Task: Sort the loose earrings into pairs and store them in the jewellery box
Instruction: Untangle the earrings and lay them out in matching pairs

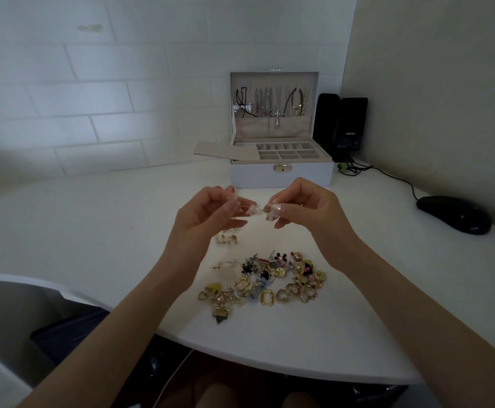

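My left hand (211,212) and my right hand (302,206) are raised above the white table, fingertips nearly meeting. Between them I pinch small pale flower-shaped earrings (255,209), one side in each hand. Below my hands lies a pile of loose earrings (265,282), mostly gold with some black, pink and yellow pieces. A small gold pair (226,238) lies apart, just under my left hand. The white jewellery box (281,172) stands open behind, its lid upright with necklaces hanging inside and its beige compartment tray (287,150) showing.
A beige insert panel (224,151) leans out of the box's left side. Black speakers (342,128) stand right of the box, and a black mouse (454,214) with its cable lies at the far right. The table's curved front edge (240,356) is near my knees.
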`<state>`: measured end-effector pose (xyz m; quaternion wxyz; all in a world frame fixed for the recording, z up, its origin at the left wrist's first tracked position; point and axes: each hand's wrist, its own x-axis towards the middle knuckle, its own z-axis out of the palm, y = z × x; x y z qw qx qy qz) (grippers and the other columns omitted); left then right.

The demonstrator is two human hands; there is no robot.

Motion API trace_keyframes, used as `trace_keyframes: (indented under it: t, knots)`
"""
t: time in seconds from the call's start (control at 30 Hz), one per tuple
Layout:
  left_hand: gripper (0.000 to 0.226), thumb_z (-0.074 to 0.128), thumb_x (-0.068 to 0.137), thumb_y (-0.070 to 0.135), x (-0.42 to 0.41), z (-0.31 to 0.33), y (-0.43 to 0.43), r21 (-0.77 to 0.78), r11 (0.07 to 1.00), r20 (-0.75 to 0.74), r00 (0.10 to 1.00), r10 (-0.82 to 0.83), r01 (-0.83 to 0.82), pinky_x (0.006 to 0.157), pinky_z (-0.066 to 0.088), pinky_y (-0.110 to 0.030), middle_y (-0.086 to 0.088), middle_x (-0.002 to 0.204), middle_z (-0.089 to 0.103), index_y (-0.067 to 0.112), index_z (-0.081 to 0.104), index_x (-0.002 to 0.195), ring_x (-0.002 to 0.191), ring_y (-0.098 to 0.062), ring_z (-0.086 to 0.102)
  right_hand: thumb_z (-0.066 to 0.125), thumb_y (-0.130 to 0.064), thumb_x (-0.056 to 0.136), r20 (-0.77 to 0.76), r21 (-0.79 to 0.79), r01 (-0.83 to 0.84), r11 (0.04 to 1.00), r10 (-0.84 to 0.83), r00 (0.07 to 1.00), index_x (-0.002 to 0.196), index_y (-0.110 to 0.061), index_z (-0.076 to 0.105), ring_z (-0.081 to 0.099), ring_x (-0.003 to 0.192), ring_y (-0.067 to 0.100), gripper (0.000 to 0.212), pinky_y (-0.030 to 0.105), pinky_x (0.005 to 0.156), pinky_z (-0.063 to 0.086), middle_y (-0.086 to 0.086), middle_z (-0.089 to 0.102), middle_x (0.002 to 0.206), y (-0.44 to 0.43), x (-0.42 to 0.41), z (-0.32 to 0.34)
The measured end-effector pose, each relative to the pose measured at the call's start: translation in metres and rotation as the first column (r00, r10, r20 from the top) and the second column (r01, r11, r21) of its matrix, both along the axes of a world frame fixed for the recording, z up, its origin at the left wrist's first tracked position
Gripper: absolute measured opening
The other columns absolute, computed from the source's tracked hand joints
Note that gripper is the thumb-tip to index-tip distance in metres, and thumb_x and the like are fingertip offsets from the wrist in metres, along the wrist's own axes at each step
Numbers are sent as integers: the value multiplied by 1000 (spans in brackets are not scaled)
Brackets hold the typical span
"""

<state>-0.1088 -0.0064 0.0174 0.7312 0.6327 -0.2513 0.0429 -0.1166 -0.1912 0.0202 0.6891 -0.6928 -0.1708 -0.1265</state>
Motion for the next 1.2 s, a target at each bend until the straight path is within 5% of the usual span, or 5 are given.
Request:
trace_keyframes:
  t: [0.37,0.57,0.8,0.97,1.2]
  knots:
    - [8,56,83,8,0,-2,6,-21,1000,-70,998,1,-2,70,53,-24,-3,78,67,2,57,87,73,-16,65,65,2,79,-24,38,46,998,-45,999,78,-1,67,66,65,21,3,26,62,56,12,70,72,1,1,0]
    - [6,56,87,4,-2,-7,11,230,973,-34,999,2,5,72,52,-19,4,72,66,6,58,93,73,-12,63,66,-6,79,-44,-9,14,1000,-14,999,80,-1,65,66,65,19,4,29,65,57,5,69,69,1,0,1]
    - [6,60,86,10,3,-12,28,535,810,250,961,121,-241,73,46,-12,8,89,64,16,59,89,82,-2,58,66,-17,70,-58,-5,-73,997,73,996,76,0,58,61,56,16,20,27,58,55,4,66,63,0,-4,4]
    - [8,65,84,23,15,-14,46,806,561,196,980,45,-187,67,44,-8,14,87,62,28,58,85,79,7,55,70,-13,76,-56,26,-111,993,112,992,72,-3,54,55,54,16,19,26,54,50,3,62,61,-3,-1,2]
    - [8,69,81,18,11,-19,40,800,582,158,987,32,-147,62,41,-8,13,78,60,19,61,79,68,8,52,72,-22,73,-72,12,-92,996,93,993,68,-6,56,51,53,14,23,22,52,46,2,58,60,-4,0,2]
